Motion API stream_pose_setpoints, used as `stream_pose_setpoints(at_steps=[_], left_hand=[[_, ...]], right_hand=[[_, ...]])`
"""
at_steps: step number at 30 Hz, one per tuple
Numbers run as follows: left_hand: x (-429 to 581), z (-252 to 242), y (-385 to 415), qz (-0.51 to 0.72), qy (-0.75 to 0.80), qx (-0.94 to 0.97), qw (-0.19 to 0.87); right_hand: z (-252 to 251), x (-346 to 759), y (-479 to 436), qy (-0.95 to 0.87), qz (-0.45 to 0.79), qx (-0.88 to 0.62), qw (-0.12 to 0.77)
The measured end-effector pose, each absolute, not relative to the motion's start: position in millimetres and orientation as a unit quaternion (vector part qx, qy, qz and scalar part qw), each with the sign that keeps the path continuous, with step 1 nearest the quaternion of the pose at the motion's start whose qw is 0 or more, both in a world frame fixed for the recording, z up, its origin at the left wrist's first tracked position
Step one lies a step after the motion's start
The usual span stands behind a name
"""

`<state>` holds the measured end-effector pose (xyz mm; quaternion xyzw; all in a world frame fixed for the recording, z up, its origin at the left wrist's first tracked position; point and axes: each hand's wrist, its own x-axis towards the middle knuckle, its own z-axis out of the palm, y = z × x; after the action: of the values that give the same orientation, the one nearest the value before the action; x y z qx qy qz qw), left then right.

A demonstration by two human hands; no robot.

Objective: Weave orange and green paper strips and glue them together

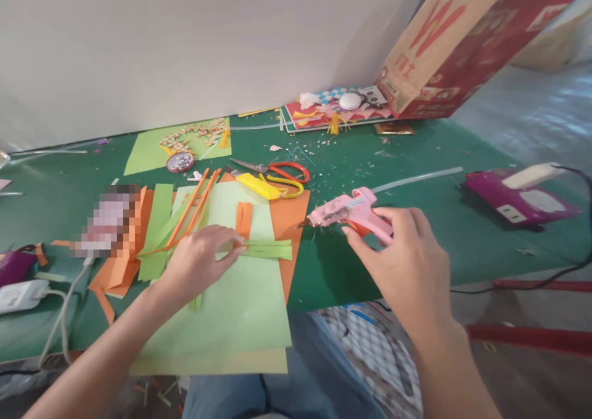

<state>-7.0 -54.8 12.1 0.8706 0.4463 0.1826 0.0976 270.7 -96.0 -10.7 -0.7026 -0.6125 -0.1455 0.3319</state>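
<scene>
- Gluing seems in hand: the left hand [203,252] pinches narrow bright-green paper strips [269,249] over a pale-green paper sheet [245,302].
- The right hand [409,262] grasps a pink plastic glue gun [354,208], nozzle near the strips.
- Next probably calls for steady aim.
- Metal scissors [259,167] lie beyond, apparently unobstructive.

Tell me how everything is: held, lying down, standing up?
Left hand, pinching
Right hand, gripping
Green strips, pinched at one end
Glue gun, held, tip toward the left hand
Scissors, lying down
Yellow cutter, lying down
Phone, cable attached, picture blurred
Paper bag, standing
</scene>
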Motion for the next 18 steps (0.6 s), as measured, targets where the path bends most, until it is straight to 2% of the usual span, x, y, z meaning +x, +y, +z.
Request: stream_pose_setpoints(at_steps=[7,13,18], left_hand=[[-0.5,25.6,-53.1,0.111,0.481,0.866,0.083],[-0.8,34.6,-43.3,0.083,0.482,0.859,0.149],[-0.1,34.4,-41.2,0.08,0.472,0.869,0.123]], right_hand=[[-9.2,283.9,-100.9,-0.593,-0.134,-0.734,0.304],[-7.3,284.8,-101.5,-0.591,-0.161,-0.731,0.301],[-7.0,284.3,-101.5,-0.591,-0.165,-0.733,0.294]])
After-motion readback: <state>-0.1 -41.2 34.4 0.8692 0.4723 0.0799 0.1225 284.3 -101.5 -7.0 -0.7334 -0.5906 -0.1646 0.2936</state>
